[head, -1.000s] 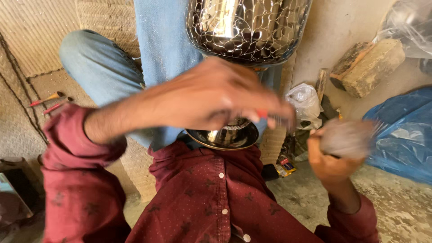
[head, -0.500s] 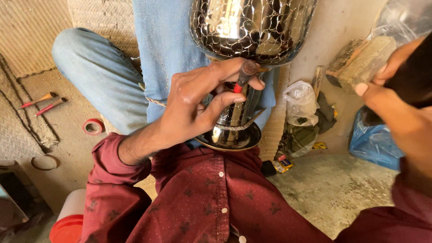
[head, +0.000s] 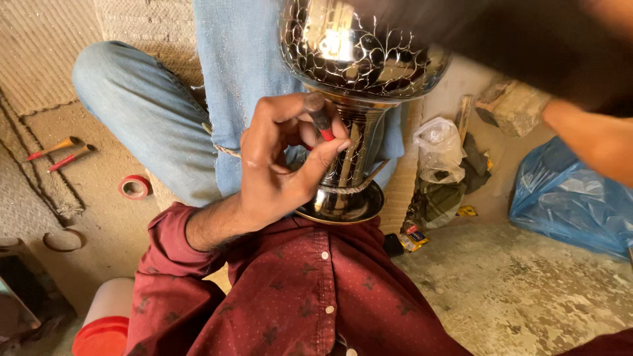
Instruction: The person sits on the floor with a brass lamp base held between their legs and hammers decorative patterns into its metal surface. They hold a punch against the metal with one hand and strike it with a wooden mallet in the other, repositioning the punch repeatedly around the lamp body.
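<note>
A person in a dark red shirt (head: 297,296) and blue jeans (head: 165,112) sits on a dusty floor with a large engraved metal vase (head: 362,53) propped between the legs, its polished foot against the shirt. Well to the right of the grip lies a crumpled blue plastic sheet (head: 573,204); nearer, just right of the vase's stem, a knotted clear plastic bag (head: 438,148) sits above dark cloth, with small yellow and red packets (head: 415,237) on the floor below it. The left hand (head: 283,165) closes thumb and fingers narrowly around a small red-and-dark tool (head: 321,122), its tip pressed to the vase's fluted stem just under the bowl. The right hand (head: 593,138) is a blur raised well above and right of the grip; whether it holds anything cannot be told. Far left of the grip lie a roll of red tape (head: 135,187) and two red-handled tools (head: 59,151).
</note>
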